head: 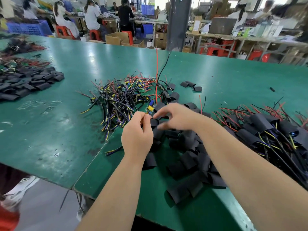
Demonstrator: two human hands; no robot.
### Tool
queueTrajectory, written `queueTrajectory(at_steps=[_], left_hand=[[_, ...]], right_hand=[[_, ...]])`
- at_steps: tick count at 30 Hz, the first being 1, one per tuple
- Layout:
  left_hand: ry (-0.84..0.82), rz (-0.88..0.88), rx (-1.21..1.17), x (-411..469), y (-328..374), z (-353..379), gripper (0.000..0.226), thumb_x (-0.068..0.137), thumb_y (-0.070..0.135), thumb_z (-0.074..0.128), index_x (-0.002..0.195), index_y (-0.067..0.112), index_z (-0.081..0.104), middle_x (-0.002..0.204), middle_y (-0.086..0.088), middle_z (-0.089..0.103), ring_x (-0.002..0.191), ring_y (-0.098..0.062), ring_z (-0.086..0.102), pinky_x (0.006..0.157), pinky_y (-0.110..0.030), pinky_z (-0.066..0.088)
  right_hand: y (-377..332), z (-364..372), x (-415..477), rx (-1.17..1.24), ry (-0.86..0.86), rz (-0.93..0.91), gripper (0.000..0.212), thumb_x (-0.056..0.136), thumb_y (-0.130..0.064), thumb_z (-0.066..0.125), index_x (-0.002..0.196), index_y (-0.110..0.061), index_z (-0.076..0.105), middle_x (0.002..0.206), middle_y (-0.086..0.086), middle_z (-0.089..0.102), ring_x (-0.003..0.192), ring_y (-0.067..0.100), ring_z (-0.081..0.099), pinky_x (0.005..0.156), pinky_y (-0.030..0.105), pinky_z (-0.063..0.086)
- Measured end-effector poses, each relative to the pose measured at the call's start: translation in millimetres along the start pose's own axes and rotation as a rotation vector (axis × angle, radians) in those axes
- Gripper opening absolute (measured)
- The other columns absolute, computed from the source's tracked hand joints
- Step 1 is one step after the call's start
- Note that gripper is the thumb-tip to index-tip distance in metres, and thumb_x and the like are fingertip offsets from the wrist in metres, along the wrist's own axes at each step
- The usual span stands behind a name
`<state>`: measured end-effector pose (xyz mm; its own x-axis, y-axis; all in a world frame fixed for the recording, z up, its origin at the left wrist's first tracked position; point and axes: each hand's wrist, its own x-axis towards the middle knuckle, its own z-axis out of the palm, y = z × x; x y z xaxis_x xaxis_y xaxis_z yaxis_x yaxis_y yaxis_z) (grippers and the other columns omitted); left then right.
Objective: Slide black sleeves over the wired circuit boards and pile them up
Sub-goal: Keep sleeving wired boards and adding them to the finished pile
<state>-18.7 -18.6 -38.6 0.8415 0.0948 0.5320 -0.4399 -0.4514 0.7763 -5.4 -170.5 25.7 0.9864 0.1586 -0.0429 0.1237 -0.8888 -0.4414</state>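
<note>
Loose black sleeves (188, 164) lay heaped on the green counter (50, 130) beneath both forearms. Beyond them the left hand (136, 132) pinched a wired circuit board (151, 107) by its lower end, the blurred right hand (176, 117) beside it, fingers loosely spread and empty. Farther back lay tangled bare boards (126, 94).

Left hand (137, 133) pinches a wired circuit board (151, 107) above the black sleeves (188, 157); right hand (177, 116) hovers beside it, fingers loosely spread.
</note>
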Motion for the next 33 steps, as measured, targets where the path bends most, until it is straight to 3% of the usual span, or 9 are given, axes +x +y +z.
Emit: queueTrajectory(at_steps=[2, 4, 10, 14, 19, 22, 25, 30, 33], left_hand=[[0.007, -0.006, 0.001, 0.9, -0.5, 0.2, 0.017, 0.098, 0.021, 0.05, 0.087, 0.015, 0.061, 0.062, 0.008, 0.055, 0.059, -0.019, 0.048, 0.055, -0.032, 0.037], [0.012, -0.005, 0.001, 0.8, -1.4, 0.6, 0.016, 0.097, 0.022, 0.05, 0.086, 0.015, 0.061, 0.063, 0.009, 0.056, 0.059, -0.018, 0.048, 0.055, -0.031, 0.037], [-0.023, 0.022, 0.012, -1.1, 0.1, -0.4, 0.018, 0.095, 0.026, 0.05, 0.082, 0.018, 0.059, 0.052, 0.011, 0.046, 0.051, -0.008, 0.042, 0.051, -0.026, 0.027], [-0.052, 0.055, 0.003, -2.6, 3.4, -2.3, 0.023, 0.088, 0.032, 0.046, 0.077, 0.017, 0.061, 0.057, 0.007, 0.055, 0.057, -0.018, 0.05, 0.052, -0.029, 0.037], [-0.087, 0.087, -0.023, -5.5, 3.8, -2.7, 0.019, 0.086, 0.027, 0.051, 0.069, 0.02, 0.058, 0.049, 0.004, 0.048, 0.049, -0.013, 0.041, 0.048, -0.026, 0.03], [-0.112, 0.106, -0.042, -6.2, 2.4, -2.9, 0.019, 0.083, 0.027, 0.053, 0.066, 0.02, 0.056, 0.049, 0.002, 0.047, 0.048, -0.016, 0.039, 0.048, -0.026, 0.031], [-0.136, 0.139, -0.051, -7.0, 2.1, -2.1, 0.022, 0.081, 0.027, 0.054, 0.062, 0.018, 0.054, 0.049, -0.001, 0.046, 0.05, -0.019, 0.04, 0.049, -0.032, 0.036], [-0.186, 0.19, -0.073, -8.2, 0.6, -2.8, 0.025, 0.079, 0.024, 0.054, 0.056, 0.014, 0.051, 0.047, -0.005, 0.044, 0.047, -0.021, 0.038, 0.047, -0.037, 0.036], [-0.229, 0.212, -0.099, -8.9, 1.2, -3.6, 0.027, 0.076, 0.026, 0.05, 0.053, 0.012, 0.047, 0.045, -0.006, 0.04, 0.047, -0.024, 0.036, 0.046, -0.036, 0.032]], right_hand=[[-7.8, 8.0, 2.6, -0.118, -0.196, 0.004, 0.059, 0.072, -0.034, 0.083, 0.126, -0.027, 0.062, 0.118, -0.002, 0.057, 0.106, 0.013, 0.056, 0.087, 0.023, 0.04], [-11.2, 16.9, 3.2, -0.147, -0.19, 0.033, 0.065, 0.071, -0.032, 0.084, 0.129, -0.022, 0.058, 0.123, 0.002, 0.055, 0.112, 0.022, 0.054, 0.085, 0.023, 0.039], [-13.5, 23.2, -7.2, -0.053, 0.049, -0.05, 0.022, 0.078, -0.015, 0.076, 0.086, -0.019, 0.056, 0.082, -0.004, 0.057, 0.082, 0.02, 0.058, 0.066, 0.025, 0.041], [-3.4, 22.3, -33.2, 0.095, 0.189, -0.074, 0.024, 0.076, -0.02, 0.077, 0.073, -0.024, 0.053, 0.07, -0.013, 0.051, 0.061, -0.001, 0.047, 0.056, 0.019, 0.034], [18.6, 11.8, -73.3, 0.246, 0.306, 0.026, 0.035, 0.075, -0.011, 0.07, 0.057, -0.023, 0.042, 0.052, -0.014, 0.047, 0.05, 0.003, 0.045, 0.054, 0.016, 0.039], [30.6, 8.9, -96.3, 0.597, 0.269, 0.101, 0.043, 0.079, 0.003, 0.061, 0.052, -0.021, 0.037, 0.064, 0.0, 0.045, 0.067, 0.022, 0.068, 0.053, 0.031, 0.055], [38.3, 9.4, -113.3, 1.062, 0.281, 0.079, 0.047, 0.075, 0.011, 0.067, 0.047, -0.021, 0.044, 0.091, 0.019, 0.06, 0.077, 0.024, 0.07, 0.054, 0.024, 0.05], [47.8, 7.5, -120.1, 1.555, 0.553, 0.053, 0.027, 0.072, -0.008, 0.065, 0.05, -0.019, 0.052, 0.077, 0.012, 0.057, 0.076, 0.022, 0.071, 0.069, 0.028, 0.057], [59.5, 4.3, -120.0, 1.69, 0.776, 0.049, 0.023, 0.089, 0.0, 0.057, 0.078, -0.019, 0.048, 0.084, 0.013, 0.057, 0.091, 0.029, 0.071, 0.081, 0.038, 0.058]])
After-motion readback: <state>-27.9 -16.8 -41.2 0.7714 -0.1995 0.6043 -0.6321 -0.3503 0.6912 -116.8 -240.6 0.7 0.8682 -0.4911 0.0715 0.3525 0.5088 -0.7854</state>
